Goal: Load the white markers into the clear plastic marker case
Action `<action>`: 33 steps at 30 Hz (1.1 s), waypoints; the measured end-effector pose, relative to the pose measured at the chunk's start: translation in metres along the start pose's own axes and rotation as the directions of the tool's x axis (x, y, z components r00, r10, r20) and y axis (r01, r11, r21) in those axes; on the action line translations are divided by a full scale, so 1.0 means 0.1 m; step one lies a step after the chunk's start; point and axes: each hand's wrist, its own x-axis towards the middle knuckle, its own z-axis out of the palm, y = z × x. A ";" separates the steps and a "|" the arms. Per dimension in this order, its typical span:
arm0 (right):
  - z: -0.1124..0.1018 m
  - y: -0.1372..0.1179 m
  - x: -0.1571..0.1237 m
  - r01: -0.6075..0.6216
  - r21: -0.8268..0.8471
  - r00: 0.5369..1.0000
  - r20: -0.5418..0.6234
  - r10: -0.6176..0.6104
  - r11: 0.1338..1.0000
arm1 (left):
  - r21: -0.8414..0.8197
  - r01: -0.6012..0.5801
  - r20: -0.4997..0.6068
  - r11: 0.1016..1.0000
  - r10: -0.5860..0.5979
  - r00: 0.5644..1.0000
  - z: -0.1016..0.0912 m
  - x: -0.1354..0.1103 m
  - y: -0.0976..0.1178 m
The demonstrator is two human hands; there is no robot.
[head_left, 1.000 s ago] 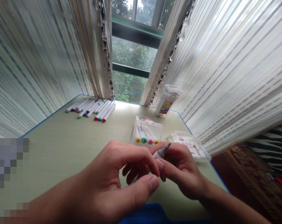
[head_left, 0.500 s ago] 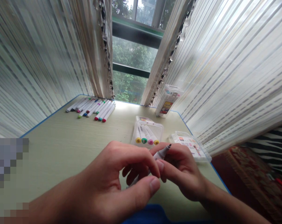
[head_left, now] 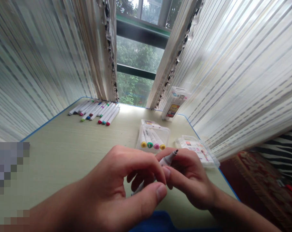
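Observation:
My right hand [head_left: 195, 182] grips a light grey marker [head_left: 167, 159] between thumb and fingers. Its dark tip is bare and points up to the right, while the barrel slants down behind my left hand [head_left: 114, 177]. That left hand is closed, thumb and forefinger bent together right beside the marker; whatever they pinch, if anything, is hidden. Just beyond my hands a clear plastic case [head_left: 166, 132] holds several white markers [head_left: 149, 137] with yellow, green and pink ends. Right of it lies a flat clear case [head_left: 199, 153] with a printed label.
Several white markers [head_left: 109, 114] with coloured ends lie in a group at the table's far left. A tall clear case [head_left: 173, 104] stands upright at the back right. The pale table [head_left: 63, 154] has a blue edge; string curtains [head_left: 233, 64] hang around it. Something blue [head_left: 153, 222] is at the bottom.
My hands and the marker keep almost the same pose. The whole view has shifted very slightly.

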 end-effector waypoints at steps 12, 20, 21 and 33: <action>0.00 -0.01 -0.01 -0.002 -0.056 1.000 0.009 0.002 0.998 | 0.051 -0.036 -0.003 0.998 0.036 0.999 -0.01 0.01 0.00; 0.05 -0.05 0.02 0.072 -0.223 0.995 0.086 -0.054 0.972 | 0.060 -0.081 0.013 0.995 0.080 0.997 0.02 -0.01 -0.04; 0.06 -0.05 0.02 0.079 -0.233 0.994 0.092 -0.059 0.969 | 0.048 -0.082 0.016 0.996 0.081 0.997 0.02 -0.01 -0.04; 0.03 -0.03 0.02 0.046 -0.175 0.996 0.084 -0.032 0.983 | 0.119 -0.058 0.008 0.991 0.058 0.998 0.01 -0.01 -0.01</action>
